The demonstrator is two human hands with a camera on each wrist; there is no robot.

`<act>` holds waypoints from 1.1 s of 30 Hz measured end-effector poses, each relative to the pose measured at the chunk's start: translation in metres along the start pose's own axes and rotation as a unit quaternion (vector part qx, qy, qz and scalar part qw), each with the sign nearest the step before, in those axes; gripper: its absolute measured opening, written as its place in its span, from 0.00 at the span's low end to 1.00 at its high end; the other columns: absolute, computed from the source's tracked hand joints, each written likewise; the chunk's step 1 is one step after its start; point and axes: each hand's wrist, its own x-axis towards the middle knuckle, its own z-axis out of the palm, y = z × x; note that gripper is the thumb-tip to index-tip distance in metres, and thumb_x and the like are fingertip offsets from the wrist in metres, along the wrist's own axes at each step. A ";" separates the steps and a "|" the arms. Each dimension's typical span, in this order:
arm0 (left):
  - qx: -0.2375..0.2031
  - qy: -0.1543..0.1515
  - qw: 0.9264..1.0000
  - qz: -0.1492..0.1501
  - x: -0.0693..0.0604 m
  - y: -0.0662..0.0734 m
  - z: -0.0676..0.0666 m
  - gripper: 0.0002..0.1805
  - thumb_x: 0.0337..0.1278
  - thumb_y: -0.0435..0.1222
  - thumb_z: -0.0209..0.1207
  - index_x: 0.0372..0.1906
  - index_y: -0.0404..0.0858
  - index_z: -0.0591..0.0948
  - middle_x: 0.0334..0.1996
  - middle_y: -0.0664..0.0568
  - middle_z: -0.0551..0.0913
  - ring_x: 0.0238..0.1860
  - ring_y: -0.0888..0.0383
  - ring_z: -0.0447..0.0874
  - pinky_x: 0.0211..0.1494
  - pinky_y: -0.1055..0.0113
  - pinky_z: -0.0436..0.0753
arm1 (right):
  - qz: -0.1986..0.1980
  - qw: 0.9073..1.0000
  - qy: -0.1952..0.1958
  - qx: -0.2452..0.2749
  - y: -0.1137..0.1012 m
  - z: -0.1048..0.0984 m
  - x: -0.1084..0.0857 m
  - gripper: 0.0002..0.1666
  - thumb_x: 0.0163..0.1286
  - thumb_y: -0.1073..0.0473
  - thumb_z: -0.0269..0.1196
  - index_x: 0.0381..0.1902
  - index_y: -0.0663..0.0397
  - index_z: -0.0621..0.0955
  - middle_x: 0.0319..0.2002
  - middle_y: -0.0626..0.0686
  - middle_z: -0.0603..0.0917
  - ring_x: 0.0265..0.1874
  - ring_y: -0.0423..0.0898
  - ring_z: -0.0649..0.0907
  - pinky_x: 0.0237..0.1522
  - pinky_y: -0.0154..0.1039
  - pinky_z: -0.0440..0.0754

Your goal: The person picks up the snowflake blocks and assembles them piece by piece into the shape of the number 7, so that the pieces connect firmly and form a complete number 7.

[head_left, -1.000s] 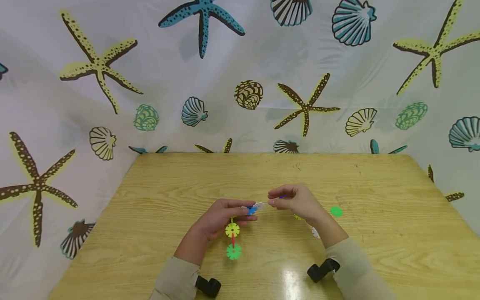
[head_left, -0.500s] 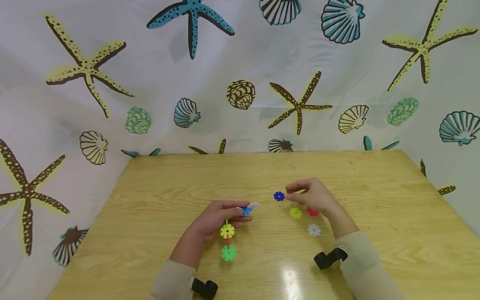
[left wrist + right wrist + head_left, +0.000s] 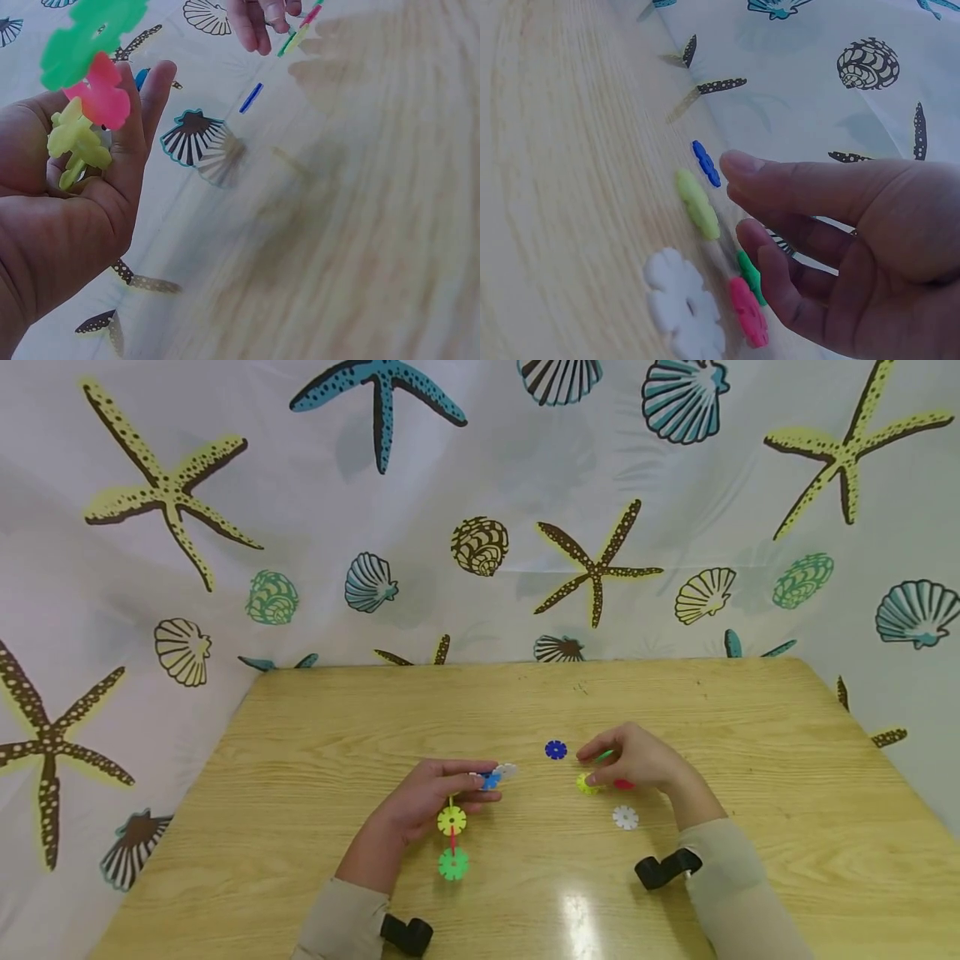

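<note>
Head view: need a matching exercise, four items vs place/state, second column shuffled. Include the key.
Column 1
1. Dark blue disc
2. Loose white disc
3. Left hand
4. Right hand

Column 2
A. Holds the linked discs
B. Nearest the person of the loose pieces
C. Thumb overlaps the loose yellow disc in this view
D. Leftmost of the loose pieces in this view

Pairs: 1-D, 2-B, 3-A, 4-C

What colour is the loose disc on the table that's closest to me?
The loose disc is white; the right wrist view shows it best.
</note>
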 end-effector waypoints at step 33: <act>0.002 -0.016 1.000 0.009 0.000 -0.002 -0.002 0.25 0.71 0.37 0.57 0.67 0.31 0.74 0.64 0.30 0.76 0.46 0.62 0.90 0.45 0.71 0.84 | 0.000 0.998 0.042 -0.039 0.002 0.010 0.004 0.08 0.61 0.61 0.73 0.39 0.56 0.90 0.39 0.53 0.89 0.37 0.46 0.80 0.39 0.37 0.77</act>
